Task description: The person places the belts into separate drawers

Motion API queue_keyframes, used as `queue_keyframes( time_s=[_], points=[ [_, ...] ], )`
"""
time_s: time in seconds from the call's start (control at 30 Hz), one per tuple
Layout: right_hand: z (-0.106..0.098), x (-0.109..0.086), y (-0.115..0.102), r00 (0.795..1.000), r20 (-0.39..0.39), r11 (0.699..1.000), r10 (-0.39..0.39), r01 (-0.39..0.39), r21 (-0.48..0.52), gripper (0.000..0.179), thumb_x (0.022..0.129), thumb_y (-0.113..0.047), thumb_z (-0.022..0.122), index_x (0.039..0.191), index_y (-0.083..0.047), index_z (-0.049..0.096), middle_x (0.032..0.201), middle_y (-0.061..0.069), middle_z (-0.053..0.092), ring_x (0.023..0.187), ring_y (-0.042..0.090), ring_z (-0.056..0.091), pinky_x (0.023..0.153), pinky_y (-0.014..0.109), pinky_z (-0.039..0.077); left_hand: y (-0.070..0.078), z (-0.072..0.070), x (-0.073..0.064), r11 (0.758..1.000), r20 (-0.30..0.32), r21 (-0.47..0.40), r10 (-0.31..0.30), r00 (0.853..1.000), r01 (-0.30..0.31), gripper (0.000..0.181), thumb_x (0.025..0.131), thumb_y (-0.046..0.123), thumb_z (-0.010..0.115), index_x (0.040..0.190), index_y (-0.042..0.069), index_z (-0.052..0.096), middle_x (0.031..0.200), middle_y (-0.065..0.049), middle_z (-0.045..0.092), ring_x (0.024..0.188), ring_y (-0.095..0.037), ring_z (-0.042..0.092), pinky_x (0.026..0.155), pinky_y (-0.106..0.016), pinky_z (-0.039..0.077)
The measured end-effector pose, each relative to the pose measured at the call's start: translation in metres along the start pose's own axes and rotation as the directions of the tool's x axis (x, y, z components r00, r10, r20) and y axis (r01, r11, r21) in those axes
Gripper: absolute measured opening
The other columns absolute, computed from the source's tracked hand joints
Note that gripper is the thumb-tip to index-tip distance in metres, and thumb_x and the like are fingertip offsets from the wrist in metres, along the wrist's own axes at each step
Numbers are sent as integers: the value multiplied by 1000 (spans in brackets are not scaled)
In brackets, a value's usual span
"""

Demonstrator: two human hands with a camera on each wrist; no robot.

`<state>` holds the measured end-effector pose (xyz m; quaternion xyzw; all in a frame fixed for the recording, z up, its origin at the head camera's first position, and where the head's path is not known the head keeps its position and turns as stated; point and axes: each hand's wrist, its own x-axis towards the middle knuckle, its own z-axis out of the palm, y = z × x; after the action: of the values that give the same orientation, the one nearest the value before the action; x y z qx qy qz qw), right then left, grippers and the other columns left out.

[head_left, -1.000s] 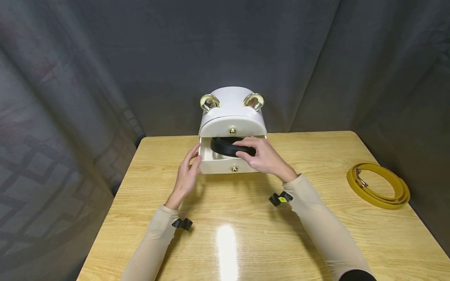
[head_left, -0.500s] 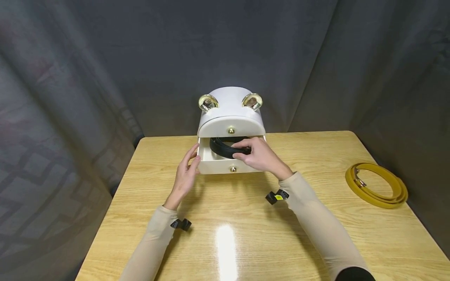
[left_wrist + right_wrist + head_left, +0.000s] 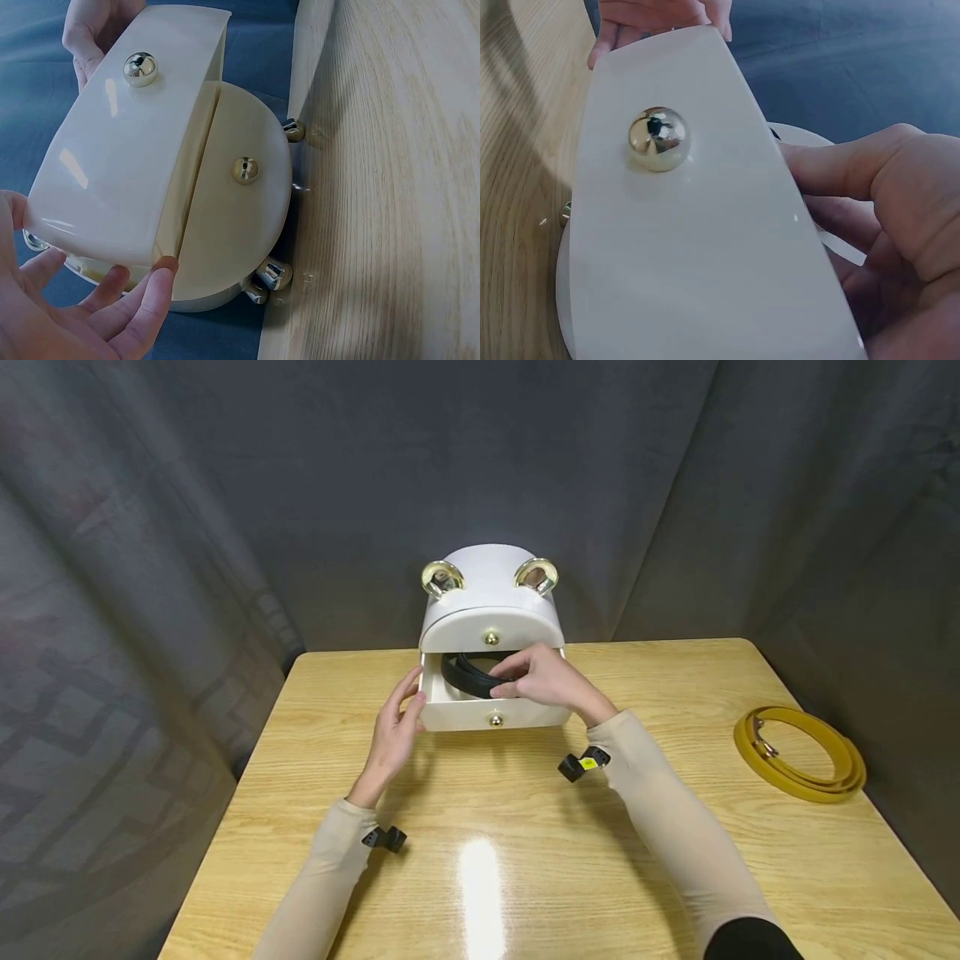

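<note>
A white drawer box (image 3: 491,581) with gold knobs stands at the table's back, its lower drawer (image 3: 457,717) pulled out. Inside the drawer lies a coiled black belt (image 3: 467,677). My right hand (image 3: 546,678) reaches over the drawer's right side and pinches the belt between thumb and fingers. In the right wrist view the drawer front (image 3: 690,247) hides the belt and part of those fingers. My left hand (image 3: 393,727) touches the drawer's left side with extended fingers. The left wrist view shows its fingertips (image 3: 161,274) spread along that side.
A coiled yellow belt (image 3: 798,755) with a metal buckle lies near the table's right edge. The wooden table (image 3: 420,893) extends in front of the box. Grey curtains (image 3: 480,452) hang behind and on both sides.
My right hand has moved slightly left and deeper into the drawer with the black belt, whose coil sits a little further left. My left hand keeps its place on the drawer.
</note>
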<state>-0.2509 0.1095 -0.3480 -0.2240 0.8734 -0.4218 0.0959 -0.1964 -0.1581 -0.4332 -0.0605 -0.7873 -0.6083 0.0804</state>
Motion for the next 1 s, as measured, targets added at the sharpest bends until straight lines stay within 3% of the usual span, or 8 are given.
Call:
queue_keyframes(
  time_s=[0.4,0.57,0.73,1.0],
  points=[
    [4,19,6,995,98,985,-30,46,-166,20,86,-6,83,107,-4,84,99,9,84,89,17,77,85,30,60,-1,1,-1,1000,4,12,-1,1000,1,51,114,32,47,164,26,43,152,-22,54,104,-41,73,85,-43,64],
    [2,23,5,988,151,987,-12,36,-157,20,88,-2,79,108,-3,83,102,11,83,92,19,79,89,32,61,0,1,-1,1000,3,8,-1,1000,1,51,114,32,47,164,26,43,152,-22,54,103,-42,73,87,-48,64],
    [1,24,6,982,187,991,-2,26,-128,18,90,2,75,105,-1,82,100,12,83,89,17,77,88,30,62,0,2,-1,1000,3,8,-2,1000,2,51,114,31,47,164,26,43,153,-22,54,103,-41,73,86,-45,63],
    [2,24,8,985,174,995,-17,34,-94,16,90,-1,80,106,0,81,101,13,82,89,16,75,88,30,62,1,2,-1,1000,4,9,5,1000,-5,51,114,32,47,164,25,43,152,-22,54,102,-42,72,88,-56,63]
  ],
)
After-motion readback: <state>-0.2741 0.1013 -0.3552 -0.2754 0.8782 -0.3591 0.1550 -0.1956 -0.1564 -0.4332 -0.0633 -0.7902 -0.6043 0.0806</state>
